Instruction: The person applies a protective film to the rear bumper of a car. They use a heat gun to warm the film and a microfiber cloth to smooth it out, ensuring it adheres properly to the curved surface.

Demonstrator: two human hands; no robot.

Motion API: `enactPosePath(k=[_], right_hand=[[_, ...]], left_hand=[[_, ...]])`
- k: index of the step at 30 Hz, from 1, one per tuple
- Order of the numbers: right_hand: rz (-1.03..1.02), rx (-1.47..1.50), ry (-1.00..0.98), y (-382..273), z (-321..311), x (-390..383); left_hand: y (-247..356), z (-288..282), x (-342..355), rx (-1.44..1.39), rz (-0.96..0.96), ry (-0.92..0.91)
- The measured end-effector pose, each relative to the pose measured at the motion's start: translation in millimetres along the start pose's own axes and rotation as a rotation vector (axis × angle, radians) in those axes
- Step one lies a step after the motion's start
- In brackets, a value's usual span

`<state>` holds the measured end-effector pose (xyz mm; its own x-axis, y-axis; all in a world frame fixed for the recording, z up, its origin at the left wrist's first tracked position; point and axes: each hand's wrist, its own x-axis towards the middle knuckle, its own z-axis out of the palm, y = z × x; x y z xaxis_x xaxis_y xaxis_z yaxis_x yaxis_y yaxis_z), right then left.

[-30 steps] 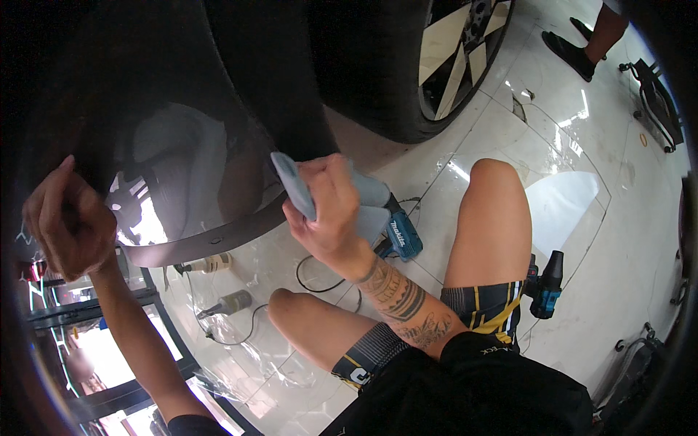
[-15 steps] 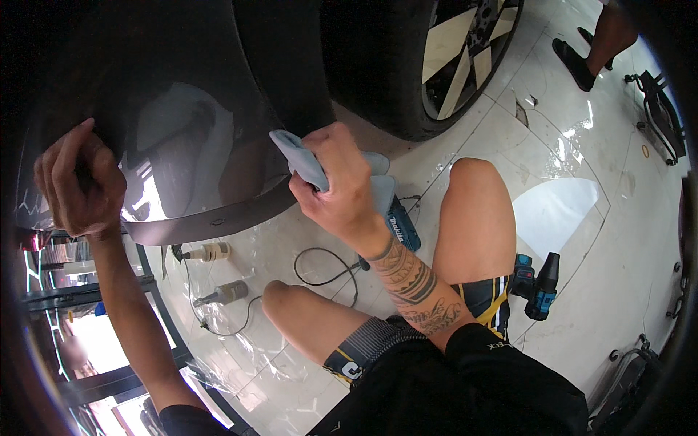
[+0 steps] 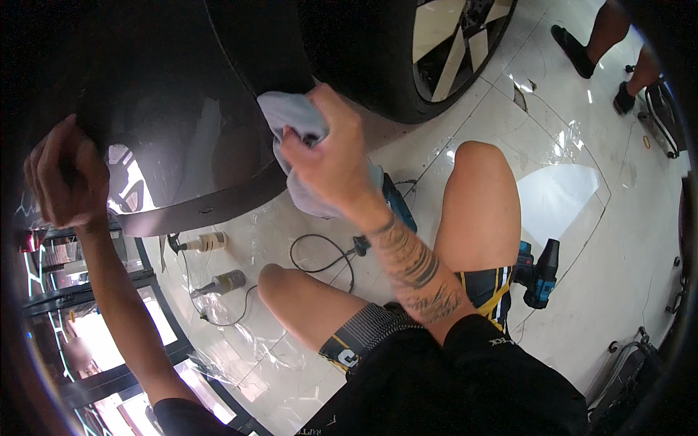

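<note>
- Against the glossy dark car body panel (image 3: 182,145), the right hand (image 3: 331,163) pinches a bunched pale grey cloth (image 3: 294,120).
- Left hand (image 3: 65,174), fingers curled, rests on the panel's left part.

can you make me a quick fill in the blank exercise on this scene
1. The right hand grips a pale ____ against the dark car panel.
2. The left hand rests on the ____.
3. Two ____ lie on the glossy floor under the panel.
4. A cordless ____ lies beside the right knee.

Missing: cloth; panel; bottles; drill
</note>
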<state>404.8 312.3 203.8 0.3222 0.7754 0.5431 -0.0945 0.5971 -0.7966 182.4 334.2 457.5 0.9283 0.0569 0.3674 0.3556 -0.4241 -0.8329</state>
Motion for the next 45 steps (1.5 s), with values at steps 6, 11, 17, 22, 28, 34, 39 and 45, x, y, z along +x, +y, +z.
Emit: enactPosePath(k=[6,11,17,22,28,34,39,45], right_hand=[[-0.251,-0.010,0.090,-1.8,-3.3,0.0],[-0.443,-0.130,0.115,-24.9,10.1,10.4],[-0.225,-0.197,0.139,-43.7,18.6,10.5],[-0.199,-0.160,0.138,-39.4,16.6,14.6],[-0.177,-0.102,0.101,-36.6,14.1,18.5],[-0.143,0.001,0.058,-41.3,13.1,21.2],[-0.161,0.071,0.028,-34.5,6.2,27.2],[-0.161,0.266,-0.013,0.8,-20.9,0.3]], left_hand=[[-3.8,-0.9,-1.8,0.105,0.043,-0.025],[0.4,-6.6,3.1,0.090,0.052,-0.044],[6.1,-8.1,5.6,0.027,0.021,-0.012],[9.8,-8.1,12.5,0.044,0.043,-0.027],[10.1,-17.0,13.7,-0.028,0.040,-0.113],[7.0,-21.7,11.9,0.135,-0.005,-0.091],[16.1,-14.8,14.8,0.187,-0.044,-0.068],[22.6,-16.5,22.6,0.235,-0.055,-0.129]])
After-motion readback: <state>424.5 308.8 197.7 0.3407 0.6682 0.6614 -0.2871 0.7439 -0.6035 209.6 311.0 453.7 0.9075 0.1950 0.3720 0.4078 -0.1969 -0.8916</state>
